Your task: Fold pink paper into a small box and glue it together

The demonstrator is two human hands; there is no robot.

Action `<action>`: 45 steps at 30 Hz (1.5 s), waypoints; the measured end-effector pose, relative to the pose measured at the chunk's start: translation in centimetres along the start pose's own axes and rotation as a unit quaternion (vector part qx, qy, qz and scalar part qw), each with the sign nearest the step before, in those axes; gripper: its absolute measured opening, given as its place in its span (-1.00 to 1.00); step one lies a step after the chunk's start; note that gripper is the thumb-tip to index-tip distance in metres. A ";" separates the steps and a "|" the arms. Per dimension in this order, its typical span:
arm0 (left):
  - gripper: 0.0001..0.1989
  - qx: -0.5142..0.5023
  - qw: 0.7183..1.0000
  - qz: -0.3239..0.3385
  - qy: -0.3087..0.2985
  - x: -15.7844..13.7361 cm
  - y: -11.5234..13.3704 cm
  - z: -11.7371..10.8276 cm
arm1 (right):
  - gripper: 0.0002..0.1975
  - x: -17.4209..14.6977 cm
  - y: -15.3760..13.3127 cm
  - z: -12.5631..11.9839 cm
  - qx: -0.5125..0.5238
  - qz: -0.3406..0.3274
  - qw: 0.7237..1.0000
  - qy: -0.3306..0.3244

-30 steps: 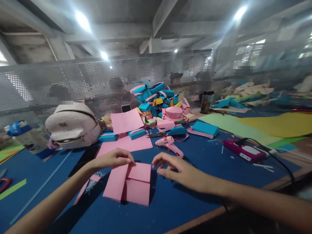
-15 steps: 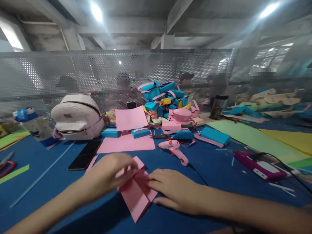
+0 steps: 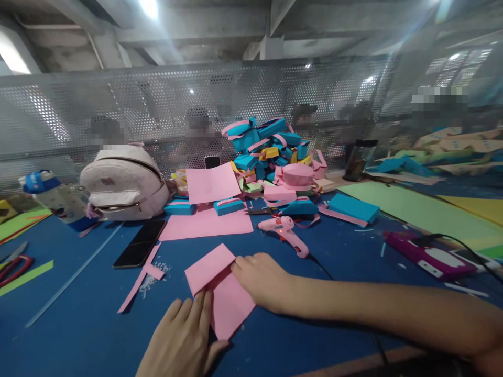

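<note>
A folded sheet of pink paper (image 3: 230, 298) lies on the blue table in front of me, its far part turned over as a flap (image 3: 208, 267). At the right end of the fold, my right hand (image 3: 261, 280) is closed with its fingertips on the paper's edge. My left hand (image 3: 184, 335) lies at the near left side, fingers stretched out and touching the paper by the flap's lower edge, thumb spread beside the near corner. Beyond the right hand rests a pink hot glue gun (image 3: 285, 233). Pink paper strips (image 3: 139, 283) lie to the left.
A black phone (image 3: 140, 244), a pale backpack (image 3: 126, 183) and a bottle (image 3: 61, 201) stand or lie left. Blue and pink paper boxes (image 3: 271, 149) are heaped at the back. Scissors (image 3: 15, 264) lie far left; a purple device (image 3: 430, 255) with a cable lies right.
My left hand has come down from above the paper to its near left side. The pink paper has turned, and its far flap now lies across. My right hand has moved up to the fold.
</note>
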State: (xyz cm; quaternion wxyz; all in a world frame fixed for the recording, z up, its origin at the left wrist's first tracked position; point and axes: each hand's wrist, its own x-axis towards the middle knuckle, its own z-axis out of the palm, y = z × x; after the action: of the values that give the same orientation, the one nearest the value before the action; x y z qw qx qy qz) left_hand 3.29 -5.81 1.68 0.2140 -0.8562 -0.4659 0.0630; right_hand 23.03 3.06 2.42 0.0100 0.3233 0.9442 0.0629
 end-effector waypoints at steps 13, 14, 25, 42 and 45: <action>-0.48 -0.069 0.990 -0.030 -0.123 2.1 0.5 -2.4 | -0.68 -0.5 0.1 -0.5 0.032 0.007 0.999 0.005; -0.49 -0.066 0.990 -0.031 -0.119 2.0 0.5 -2.3 | -0.68 -0.7 0.1 -0.7 0.037 0.004 0.999 0.001; -0.49 -0.054 0.997 -0.009 -0.063 1.4 1.0 -1.9 | -0.50 -1.5 -0.1 -2.1 0.090 -0.023 0.996 -0.014; -0.56 -0.045 0.997 0.030 -0.055 0.3 -1.4 -2.0 | -0.51 -2.2 1.7 -2.6 -0.007 -0.018 0.999 0.026; -0.46 -0.007 0.998 0.061 -0.030 0.3 -2.7 -0.6 | -0.68 -1.9 2.1 -1.8 -0.057 -0.019 0.997 0.042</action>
State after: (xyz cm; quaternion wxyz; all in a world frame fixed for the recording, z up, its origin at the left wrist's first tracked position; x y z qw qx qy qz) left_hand 1.54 -4.52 3.43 0.1897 -0.8822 -0.4194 0.0989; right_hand 25.72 3.30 4.47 -0.0098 0.3011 0.9446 0.1300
